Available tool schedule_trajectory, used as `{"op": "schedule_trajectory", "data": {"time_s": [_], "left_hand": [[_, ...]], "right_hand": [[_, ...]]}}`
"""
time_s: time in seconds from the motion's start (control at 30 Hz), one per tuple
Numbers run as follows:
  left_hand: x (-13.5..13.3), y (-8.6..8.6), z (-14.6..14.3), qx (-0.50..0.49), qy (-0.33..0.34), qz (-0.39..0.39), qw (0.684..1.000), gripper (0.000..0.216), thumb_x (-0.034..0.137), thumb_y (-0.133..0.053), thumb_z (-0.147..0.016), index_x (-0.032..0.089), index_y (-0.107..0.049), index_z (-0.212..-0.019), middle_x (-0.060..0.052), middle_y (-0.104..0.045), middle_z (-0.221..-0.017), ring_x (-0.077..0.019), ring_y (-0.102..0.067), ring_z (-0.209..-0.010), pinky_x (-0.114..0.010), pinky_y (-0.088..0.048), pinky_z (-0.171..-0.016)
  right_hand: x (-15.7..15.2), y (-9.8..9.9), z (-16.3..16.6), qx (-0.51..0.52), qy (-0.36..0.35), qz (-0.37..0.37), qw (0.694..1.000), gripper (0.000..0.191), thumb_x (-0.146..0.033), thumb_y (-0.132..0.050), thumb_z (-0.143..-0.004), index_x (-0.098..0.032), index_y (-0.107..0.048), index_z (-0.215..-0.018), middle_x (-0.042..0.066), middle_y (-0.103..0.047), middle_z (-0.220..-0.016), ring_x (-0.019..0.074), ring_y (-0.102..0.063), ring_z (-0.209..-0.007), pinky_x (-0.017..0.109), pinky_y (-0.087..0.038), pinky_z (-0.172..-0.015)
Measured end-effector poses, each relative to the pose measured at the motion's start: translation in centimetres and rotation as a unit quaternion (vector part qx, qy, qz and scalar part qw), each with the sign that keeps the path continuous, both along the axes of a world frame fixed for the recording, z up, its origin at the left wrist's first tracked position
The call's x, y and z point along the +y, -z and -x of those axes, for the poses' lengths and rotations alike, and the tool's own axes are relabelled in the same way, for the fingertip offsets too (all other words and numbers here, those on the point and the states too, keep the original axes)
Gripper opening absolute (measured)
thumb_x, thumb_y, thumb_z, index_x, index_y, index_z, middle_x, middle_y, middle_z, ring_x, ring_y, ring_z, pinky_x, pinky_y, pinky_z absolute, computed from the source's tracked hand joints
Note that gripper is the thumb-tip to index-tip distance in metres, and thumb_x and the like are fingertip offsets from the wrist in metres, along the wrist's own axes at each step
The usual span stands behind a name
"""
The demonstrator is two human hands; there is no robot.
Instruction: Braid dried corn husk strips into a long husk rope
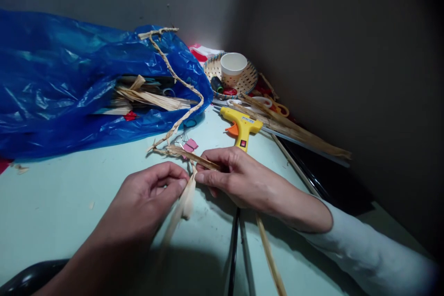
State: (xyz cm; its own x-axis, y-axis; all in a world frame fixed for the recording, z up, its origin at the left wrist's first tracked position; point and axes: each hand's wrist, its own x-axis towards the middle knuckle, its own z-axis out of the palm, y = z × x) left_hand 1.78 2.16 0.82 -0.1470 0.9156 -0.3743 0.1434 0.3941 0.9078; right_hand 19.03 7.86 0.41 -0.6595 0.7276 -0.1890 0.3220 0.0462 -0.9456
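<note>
Thumb and fingers of my left hand (152, 194) pinch a pale, dry husk strip (188, 196), whose loose ends hang toward the table. Close beside it, my right hand (239, 175) is closed on a browner husk strip (204, 162) where it meets the pale one. Both strips join a twisted husk cord (178, 78), which runs up from the fingers and bends back over the blue bag. A long tan strand (268, 254) comes out below my right hand. My right fingertips are partly hidden behind the thumb and strips.
A blue plastic bag (62, 83) with husk strips (152, 95) lies at left. Behind my hands are a yellow glue gun (243, 125), a pink binder clip (190, 145), scissors (279, 108), and a woven basket (249, 81) holding a white cup (234, 64). A dark wall stands at right.
</note>
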Motion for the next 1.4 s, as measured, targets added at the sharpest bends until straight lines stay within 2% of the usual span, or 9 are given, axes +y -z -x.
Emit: {"op": "schedule_trajectory", "data": {"time_s": [0.17,0.37,0.5,0.67,0.8,0.9,1.07,1.2,1.4], "left_hand": [[-0.2,0.4,-0.2,-0.004,0.015,-0.005,1.000,0.020,0.036,-0.076,-0.065,0.019,-0.066,-0.068,0.002,-0.060,-0.059,-0.0129,-0.052,-0.054,-0.021,-0.039,-0.050],[-0.2,0.8,-0.2,-0.018,0.019,0.010,1.000,0.023,0.036,-0.077,-0.064,0.020,-0.063,-0.072,0.003,-0.061,-0.063,-0.0144,-0.057,-0.062,-0.022,-0.040,-0.057],[-0.4,0.3,0.0,-0.050,0.022,0.035,0.998,0.022,0.037,-0.077,-0.066,0.019,-0.065,-0.072,0.002,-0.064,-0.065,-0.0119,-0.054,-0.059,-0.020,-0.040,-0.055],[-0.4,0.0,0.6,-0.099,0.033,0.088,0.991,0.025,0.041,-0.073,-0.072,0.019,-0.062,-0.072,0.007,-0.049,-0.053,-0.0045,-0.027,-0.041,-0.016,-0.018,-0.040],[-0.2,0.1,0.8,-0.071,0.048,0.055,0.995,0.026,0.041,-0.074,-0.070,0.018,-0.064,-0.067,0.003,-0.053,-0.058,-0.0092,-0.043,-0.052,-0.017,-0.032,-0.047],[-0.2,0.1,0.4,-0.125,0.008,0.089,0.988,0.024,0.040,-0.075,-0.071,0.018,-0.067,-0.076,0.007,-0.045,-0.052,-0.0066,-0.034,-0.043,-0.017,-0.025,-0.042],[-0.1,0.0,-0.7,-0.153,0.006,0.059,0.986,0.019,0.032,-0.074,-0.073,0.015,-0.065,-0.075,-0.001,-0.066,-0.062,-0.0041,-0.034,-0.039,-0.017,-0.020,-0.038],[-0.1,-0.1,-1.0,-0.137,-0.004,0.044,0.990,0.017,0.028,-0.070,-0.077,0.014,-0.065,-0.070,0.003,-0.060,-0.052,-0.0026,-0.033,-0.039,-0.015,-0.020,-0.038],[-0.1,0.0,-0.8,-0.095,-0.029,0.034,0.994,0.020,0.032,-0.075,-0.072,0.015,-0.065,-0.071,0.007,-0.051,-0.051,-0.0038,-0.037,-0.043,-0.014,-0.023,-0.041]], "right_hand": [[-0.1,0.2,0.0,0.010,0.001,0.007,1.000,0.022,-0.026,-0.055,-0.089,-0.016,-0.053,-0.069,-0.004,-0.051,-0.062,0.0062,-0.038,-0.052,0.020,-0.030,-0.051],[-0.3,0.2,0.3,-0.020,0.008,-0.013,1.000,0.037,-0.040,-0.052,-0.093,-0.015,-0.057,-0.067,-0.002,-0.052,-0.059,0.0074,-0.041,-0.053,0.022,-0.029,-0.052],[-0.1,0.0,0.4,-0.049,-0.004,-0.023,0.999,0.033,-0.034,-0.052,-0.093,-0.014,-0.059,-0.067,-0.002,-0.056,-0.062,0.0067,-0.040,-0.053,0.021,-0.030,-0.053],[0.1,-0.3,0.3,-0.033,-0.013,-0.017,0.999,0.025,-0.028,-0.055,-0.091,-0.013,-0.063,-0.072,-0.001,-0.060,-0.068,0.0071,-0.043,-0.057,0.020,-0.032,-0.054],[-0.1,-0.6,0.1,-0.028,-0.017,-0.010,0.999,0.023,-0.025,-0.056,-0.090,-0.012,-0.065,-0.073,-0.003,-0.054,-0.063,0.0063,-0.037,-0.053,0.020,-0.030,-0.051],[-0.2,-0.9,0.0,-0.026,-0.017,-0.002,1.000,0.026,-0.030,-0.059,-0.089,-0.012,-0.065,-0.073,-0.004,-0.050,-0.060,0.0065,-0.035,-0.053,0.020,-0.028,-0.049],[-0.6,-0.5,0.1,-0.039,-0.012,0.006,0.999,0.030,-0.036,-0.058,-0.089,-0.012,-0.066,-0.073,-0.005,-0.045,-0.055,0.0069,-0.034,-0.048,0.021,-0.025,-0.046],[-0.7,-0.9,-0.4,-0.050,-0.025,-0.050,0.997,0.040,-0.044,-0.052,-0.093,-0.012,-0.067,-0.075,-0.002,-0.054,-0.060,0.0079,-0.041,-0.051,0.022,-0.030,-0.049],[-1.7,-4.3,-1.8,-0.084,0.027,-0.202,0.975,0.046,-0.031,-0.033,-0.103,-0.015,-0.062,-0.071,0.000,-0.062,-0.066,0.0105,-0.053,-0.061,0.025,-0.036,-0.063]]}}
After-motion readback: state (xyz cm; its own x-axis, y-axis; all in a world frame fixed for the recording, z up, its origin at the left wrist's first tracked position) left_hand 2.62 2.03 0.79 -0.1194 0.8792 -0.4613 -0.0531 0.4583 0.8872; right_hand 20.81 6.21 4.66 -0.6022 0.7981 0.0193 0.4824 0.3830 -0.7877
